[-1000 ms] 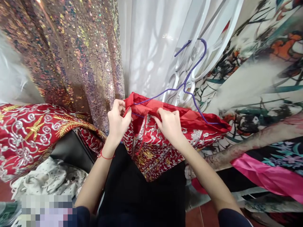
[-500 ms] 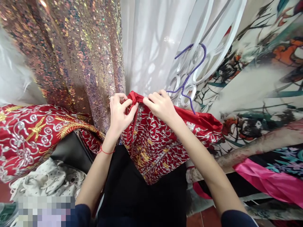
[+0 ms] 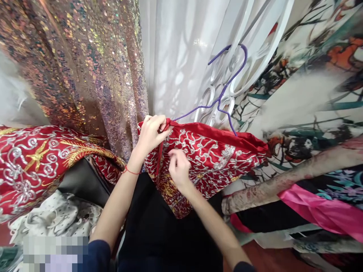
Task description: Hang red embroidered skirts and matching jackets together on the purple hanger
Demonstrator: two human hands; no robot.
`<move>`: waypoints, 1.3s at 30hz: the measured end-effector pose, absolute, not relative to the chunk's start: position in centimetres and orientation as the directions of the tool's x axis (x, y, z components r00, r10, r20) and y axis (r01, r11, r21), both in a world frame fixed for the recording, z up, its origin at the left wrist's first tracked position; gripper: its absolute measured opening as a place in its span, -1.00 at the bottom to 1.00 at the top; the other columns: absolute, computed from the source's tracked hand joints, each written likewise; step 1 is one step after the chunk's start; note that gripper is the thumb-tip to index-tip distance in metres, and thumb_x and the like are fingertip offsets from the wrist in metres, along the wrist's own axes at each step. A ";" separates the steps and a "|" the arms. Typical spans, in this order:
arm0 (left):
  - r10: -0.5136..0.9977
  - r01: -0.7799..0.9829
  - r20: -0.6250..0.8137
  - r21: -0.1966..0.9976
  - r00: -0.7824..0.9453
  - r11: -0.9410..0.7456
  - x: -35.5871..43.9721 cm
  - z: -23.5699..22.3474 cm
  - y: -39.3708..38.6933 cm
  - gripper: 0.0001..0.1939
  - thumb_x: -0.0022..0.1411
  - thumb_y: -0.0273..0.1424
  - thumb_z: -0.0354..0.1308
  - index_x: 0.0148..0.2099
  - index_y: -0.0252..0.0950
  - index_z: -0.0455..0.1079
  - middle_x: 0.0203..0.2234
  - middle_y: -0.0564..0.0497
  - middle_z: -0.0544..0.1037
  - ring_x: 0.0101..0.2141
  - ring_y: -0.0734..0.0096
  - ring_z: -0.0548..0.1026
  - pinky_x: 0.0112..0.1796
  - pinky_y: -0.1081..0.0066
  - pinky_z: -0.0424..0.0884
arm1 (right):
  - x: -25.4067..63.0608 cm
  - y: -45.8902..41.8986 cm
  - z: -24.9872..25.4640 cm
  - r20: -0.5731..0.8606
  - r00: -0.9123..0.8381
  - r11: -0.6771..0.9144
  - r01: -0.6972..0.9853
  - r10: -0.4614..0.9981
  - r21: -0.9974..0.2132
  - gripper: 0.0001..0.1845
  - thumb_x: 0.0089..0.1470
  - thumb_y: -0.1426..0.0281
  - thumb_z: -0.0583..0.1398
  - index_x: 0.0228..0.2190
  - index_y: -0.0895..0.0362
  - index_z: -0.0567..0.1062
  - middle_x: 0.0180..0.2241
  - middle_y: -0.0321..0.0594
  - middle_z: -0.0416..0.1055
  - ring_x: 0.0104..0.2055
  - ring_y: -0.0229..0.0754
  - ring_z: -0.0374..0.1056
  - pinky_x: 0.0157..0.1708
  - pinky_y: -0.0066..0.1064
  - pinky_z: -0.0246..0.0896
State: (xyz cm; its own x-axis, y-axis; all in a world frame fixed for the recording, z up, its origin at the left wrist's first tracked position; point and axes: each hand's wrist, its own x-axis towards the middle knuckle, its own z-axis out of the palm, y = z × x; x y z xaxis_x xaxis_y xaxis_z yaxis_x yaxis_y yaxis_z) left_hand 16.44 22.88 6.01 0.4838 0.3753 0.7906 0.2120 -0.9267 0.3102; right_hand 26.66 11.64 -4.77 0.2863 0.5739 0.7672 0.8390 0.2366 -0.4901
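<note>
A red garment [image 3: 207,151] with silver and gold embroidery and a plain satin band along its top hangs on a purple hanger [image 3: 219,100]. My left hand [image 3: 153,132] is closed on the garment's top edge at its left end, where the red fabric is bunched. From there a narrow red strap [image 3: 159,162] runs down the front. In front of the embroidery, just right of that strap, is my right hand [image 3: 180,169], its fingers curled in. Whether anything is between those fingers is hidden.
A sequined cloth [image 3: 113,68] hangs at the back left beside a white curtain [image 3: 176,56]. The hanger's hook is at a white scrollwork frame [image 3: 263,64]. Another red embroidered cloth [image 3: 36,162] lies over a black surface [image 3: 85,181]. Pink and black fabric [image 3: 320,211] is at right.
My right hand has left the top band and moved down and left, in front of the embroidery. My left hand has shifted slightly right and still grips the top edge.
</note>
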 end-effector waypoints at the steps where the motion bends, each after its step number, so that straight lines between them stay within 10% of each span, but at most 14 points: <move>1: 0.378 0.214 0.793 0.313 0.478 -0.925 16.3 6.0 22.6 -0.62 0.22 -0.46 0.16 -0.45 -0.22 -0.04 -0.59 0.18 0.15 -0.52 0.45 0.17 -0.27 0.31 0.10 | 25.6 11.8 -6.2 0.655 0.377 0.208 0.744 0.655 -0.635 -0.65 0.21 0.51 -0.06 -0.32 0.14 0.53 -0.33 -0.10 0.55 -0.30 -0.15 0.47 -0.20 -0.32 0.37; 5: 0.410 0.255 0.781 0.325 0.470 -0.911 15.8 6.1 21.5 -0.62 0.24 -0.46 0.16 -0.46 -0.22 -0.02 -0.59 0.18 0.19 -0.52 0.45 0.19 -0.27 0.32 0.11 | 23.1 13.8 -9.0 0.299 0.575 0.043 0.415 0.762 -0.909 -0.78 0.17 0.40 0.07 -0.28 0.17 0.51 -0.36 -0.12 0.59 -0.36 -0.14 0.50 -0.24 -0.35 0.39; 15: 0.378 0.258 0.813 0.289 0.442 -0.922 15.3 5.8 20.0 -0.62 0.28 -0.45 0.18 -0.45 -0.22 0.01 -0.58 0.18 0.24 -0.50 0.45 0.22 -0.27 0.32 0.12 | 20.9 15.9 -8.0 0.199 0.702 -0.139 0.393 0.684 -0.909 -0.86 0.12 0.42 0.17 -0.29 0.18 0.52 -0.30 -0.07 0.58 -0.33 -0.13 0.46 -0.23 -0.35 0.29; 24: 0.417 0.270 0.796 0.325 0.440 -0.906 15.2 6.0 20.2 -0.63 0.29 -0.36 0.17 -0.45 -0.22 0.04 -0.58 0.17 0.27 -0.52 0.45 0.22 -0.24 0.31 0.16 | 21.3 14.8 -7.0 -0.007 0.576 -0.115 0.150 0.817 -0.982 -0.70 0.02 0.32 0.21 -0.68 0.08 0.36 -0.72 -0.32 0.36 -0.67 -0.21 0.30 -0.57 -0.42 0.22; 34: 0.402 0.239 0.819 0.329 0.409 -0.914 15.5 5.6 20.1 -0.67 0.26 -0.41 0.18 -0.44 -0.22 0.07 -0.55 0.16 0.30 -0.48 0.44 0.26 -0.20 0.30 0.18 | 21.0 12.2 -2.1 0.086 0.560 0.213 -0.166 0.824 -0.963 -0.85 -0.02 0.26 0.12 -0.51 0.06 0.31 -0.74 -0.48 0.17 -0.73 -0.32 0.15 -0.67 -0.48 0.07; 39: 0.434 0.233 0.818 0.370 0.377 -0.899 15.9 6.0 20.9 -0.63 0.28 -0.35 0.19 -0.45 -0.22 0.05 -0.55 0.16 0.29 -0.46 0.43 0.27 -0.15 0.29 0.21 | 20.7 11.3 -2.5 0.143 0.519 0.151 0.027 0.843 -0.988 -0.74 -0.01 0.23 0.11 -0.63 0.07 0.29 -0.70 -0.39 0.23 -0.63 -0.30 0.17 -0.52 -0.43 0.11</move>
State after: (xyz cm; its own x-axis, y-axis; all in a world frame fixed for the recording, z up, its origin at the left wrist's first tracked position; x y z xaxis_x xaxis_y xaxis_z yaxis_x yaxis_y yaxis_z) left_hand 15.95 20.86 6.02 0.3772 0.4340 0.8181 0.2330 -0.8994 0.3698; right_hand 20.65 11.32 -2.47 0.5187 0.8429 0.1431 0.0266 0.1515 -0.9881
